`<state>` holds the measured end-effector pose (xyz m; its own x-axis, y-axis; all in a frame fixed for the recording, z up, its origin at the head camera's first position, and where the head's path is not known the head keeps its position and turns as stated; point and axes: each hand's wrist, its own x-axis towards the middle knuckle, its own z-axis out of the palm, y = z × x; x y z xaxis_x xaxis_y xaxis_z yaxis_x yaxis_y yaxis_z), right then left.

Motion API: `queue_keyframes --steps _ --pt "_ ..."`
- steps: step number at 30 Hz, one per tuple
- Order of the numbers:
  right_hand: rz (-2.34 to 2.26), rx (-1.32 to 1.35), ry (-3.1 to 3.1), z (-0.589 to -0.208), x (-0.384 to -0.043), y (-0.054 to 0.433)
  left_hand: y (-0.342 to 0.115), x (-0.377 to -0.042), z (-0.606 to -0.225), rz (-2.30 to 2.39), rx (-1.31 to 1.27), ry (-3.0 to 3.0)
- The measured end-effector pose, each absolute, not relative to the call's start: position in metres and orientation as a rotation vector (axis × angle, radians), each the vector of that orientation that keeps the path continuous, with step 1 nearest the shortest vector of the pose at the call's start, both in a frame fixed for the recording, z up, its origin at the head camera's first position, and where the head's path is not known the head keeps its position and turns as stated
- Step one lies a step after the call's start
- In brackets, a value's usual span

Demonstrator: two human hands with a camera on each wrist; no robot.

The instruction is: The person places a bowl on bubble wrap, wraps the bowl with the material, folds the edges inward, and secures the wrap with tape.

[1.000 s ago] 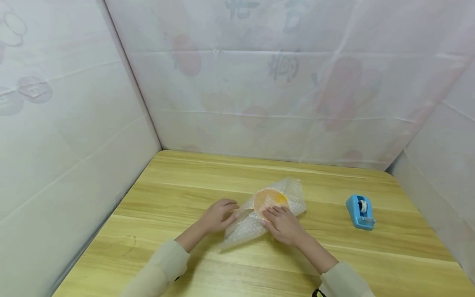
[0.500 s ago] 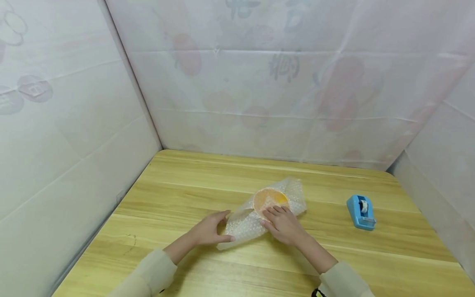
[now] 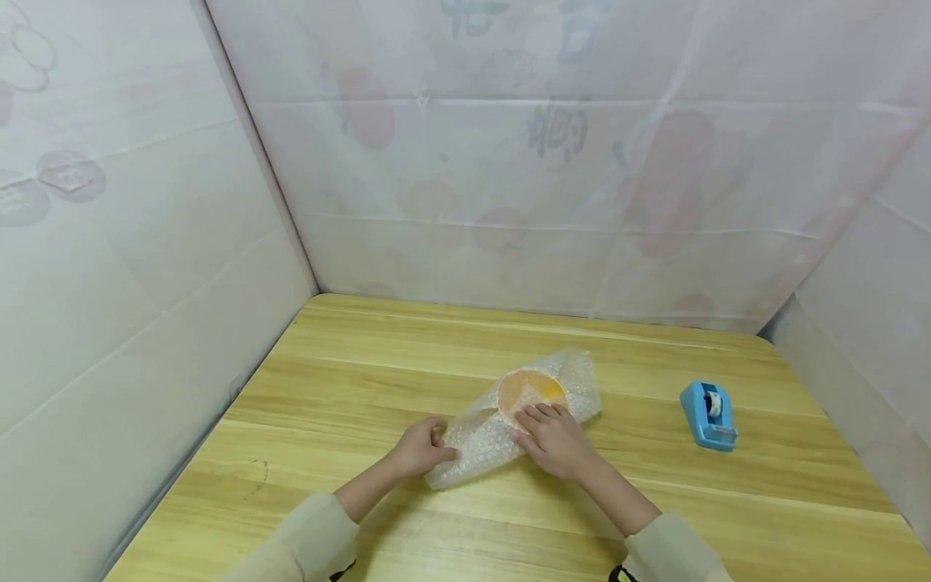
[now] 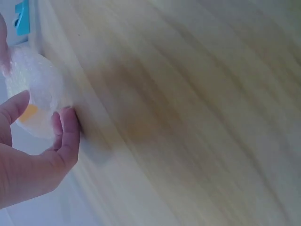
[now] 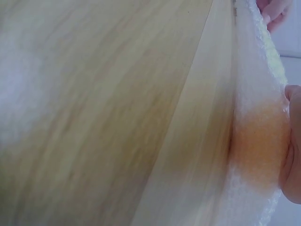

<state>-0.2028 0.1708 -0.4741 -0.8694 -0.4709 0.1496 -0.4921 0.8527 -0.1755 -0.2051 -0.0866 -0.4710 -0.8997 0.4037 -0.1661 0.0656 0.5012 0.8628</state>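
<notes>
A round orange object, yellow at its right side, lies wrapped in clear bubble wrap on the table. Its exact kind is veiled by the wrap; its orange side shows through in the right wrist view. My right hand rests flat on top of the wrapped object, fingers fairly straight. At the wrap's left end is my left hand, its fingers curled and its thumb against the edge. The left wrist view shows the thumb and fingers bent around that end, with a gap between their tips.
A blue tape dispenser with a roll of tape stands on the right part of the wooden table. Pale printed cloth walls enclose the table at the back and both sides.
My left hand has slid left and down from beside the orange object to the wrap's left end, opened wide, then curled its fingers there. My right hand stays put.
</notes>
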Motion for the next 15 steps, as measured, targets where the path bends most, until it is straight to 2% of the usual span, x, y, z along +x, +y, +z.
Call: queue_keyframes --steps 7,15 --pt "0.330 0.753 -2.943 -0.4733 -0.2023 0.1704 -0.0833 -0.2031 -0.4695 1.430 0.271 2.294" --pt "0.327 0.766 -2.942 -0.4716 -0.2038 0.1696 -0.0788 -0.2036 -0.4610 1.538 0.300 2.306"
